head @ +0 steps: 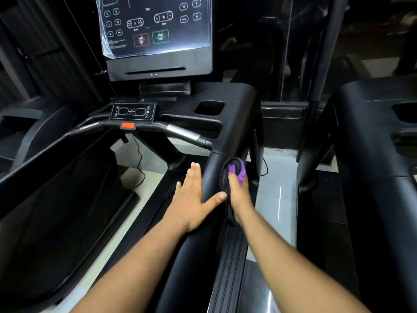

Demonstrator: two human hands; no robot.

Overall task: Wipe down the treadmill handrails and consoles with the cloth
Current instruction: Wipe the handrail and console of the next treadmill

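The black right handrail (pixel 214 168) of the treadmill runs from the console deck down toward me. My left hand (pixel 194 197) lies flat against its inner side, fingers straight, thumb spread over the top. My right hand (pixel 239 193) grips a purple and black cloth (pixel 237 171) and holds it against the rail's outer side. The console screen (pixel 155 26), covered in plastic film, stands at the top. A small control panel (pixel 133 111) with a red stop tab (pixel 128 125) sits below it.
A cup recess (pixel 209 107) is sunk into the deck at the right. The left handrail (pixel 45 159) slants across the left. A second treadmill's rail (pixel 372 154) stands to the right, with pale floor (pixel 275 199) between. A cable (pixel 140 163) hangs under the console.
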